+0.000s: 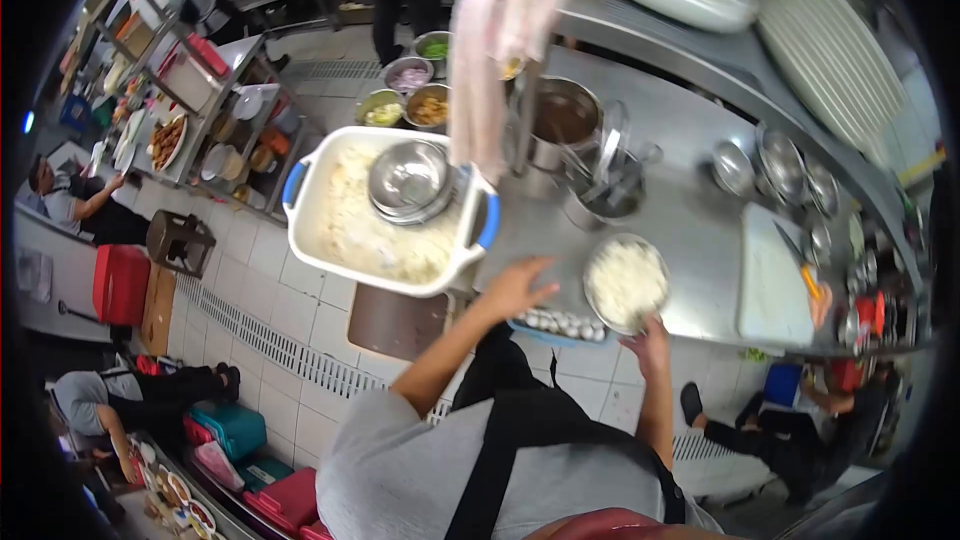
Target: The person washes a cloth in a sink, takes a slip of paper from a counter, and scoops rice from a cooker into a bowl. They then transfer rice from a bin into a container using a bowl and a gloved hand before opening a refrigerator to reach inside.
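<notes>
A metal bowl of white rice [627, 282] is at the front edge of the steel counter [690, 250]. My right hand [650, 340] grips its near rim. My left hand [518, 290] is held over the counter's front edge with its fingers spread and nothing in them. To its left stands a white tub with blue handles [318, 258], which contains rice. Nested metal bowls [408, 180] rest on the rice in the tub. Below the counter edge, between my hands, lies a tray of small whitish pieces [560, 324], partly hidden.
Behind the bowl stand a pot of brown sauce [560, 115] and a container of utensils [605, 205]. A knife [800, 258] lies by the white cutting board [770, 285] at right. A pink cloth [478, 90] hangs beside the tub. Several people are around the kitchen.
</notes>
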`<move>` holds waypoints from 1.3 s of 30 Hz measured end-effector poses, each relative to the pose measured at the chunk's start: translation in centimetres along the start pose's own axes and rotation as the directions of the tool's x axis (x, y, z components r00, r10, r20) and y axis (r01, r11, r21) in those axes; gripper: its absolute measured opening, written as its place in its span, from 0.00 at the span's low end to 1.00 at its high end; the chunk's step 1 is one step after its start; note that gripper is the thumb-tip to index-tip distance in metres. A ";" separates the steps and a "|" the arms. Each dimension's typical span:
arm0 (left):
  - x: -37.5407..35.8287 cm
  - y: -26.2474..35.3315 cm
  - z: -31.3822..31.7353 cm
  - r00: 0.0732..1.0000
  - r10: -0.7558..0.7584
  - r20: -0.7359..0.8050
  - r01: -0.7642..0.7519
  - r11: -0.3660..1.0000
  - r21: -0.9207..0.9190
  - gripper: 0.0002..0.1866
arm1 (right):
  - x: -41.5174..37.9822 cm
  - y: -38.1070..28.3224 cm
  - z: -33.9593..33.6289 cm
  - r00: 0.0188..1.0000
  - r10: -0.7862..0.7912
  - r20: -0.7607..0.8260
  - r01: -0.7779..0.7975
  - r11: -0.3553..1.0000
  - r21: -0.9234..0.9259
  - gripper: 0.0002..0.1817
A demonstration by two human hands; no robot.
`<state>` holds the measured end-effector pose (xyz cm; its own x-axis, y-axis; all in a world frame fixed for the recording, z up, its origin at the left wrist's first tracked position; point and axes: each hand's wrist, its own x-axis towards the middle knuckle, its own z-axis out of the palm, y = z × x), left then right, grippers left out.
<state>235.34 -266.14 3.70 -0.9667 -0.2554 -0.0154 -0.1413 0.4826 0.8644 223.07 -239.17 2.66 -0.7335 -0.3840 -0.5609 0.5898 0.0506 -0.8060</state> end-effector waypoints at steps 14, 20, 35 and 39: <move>-1.2 -5.7 -5.8 0.994 0.034 0.104 0.025 0.854 -0.520 0.05 | 1.2 1.4 -2.3 0.927 -0.059 -0.370 0.094 0.993 0.077 0.20; -0.6 -6.6 -5.1 0.856 -0.093 0.508 0.439 0.649 -0.621 0.15 | -0.6 -2.1 -0.4 0.981 0.171 0.088 -0.164 0.983 -0.080 0.26; -2.7 14.6 21.7 0.070 0.114 0.991 -0.089 0.990 -0.108 0.18 | -36.9 17.0 -15.2 0.677 -0.195 -0.710 0.072 0.977 -0.200 0.32; -11.2 19.7 34.7 -0.104 0.200 0.974 -0.349 0.910 -0.224 0.19 | -50.2 28.7 -15.0 0.200 -0.059 -0.978 -0.132 0.988 -0.087 0.27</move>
<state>235.97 -224.74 3.42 -0.1353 0.9392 -0.3157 0.2570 0.3410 0.9043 271.75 -204.58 4.89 -0.5120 0.8220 -0.2495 0.6496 0.1805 -0.7385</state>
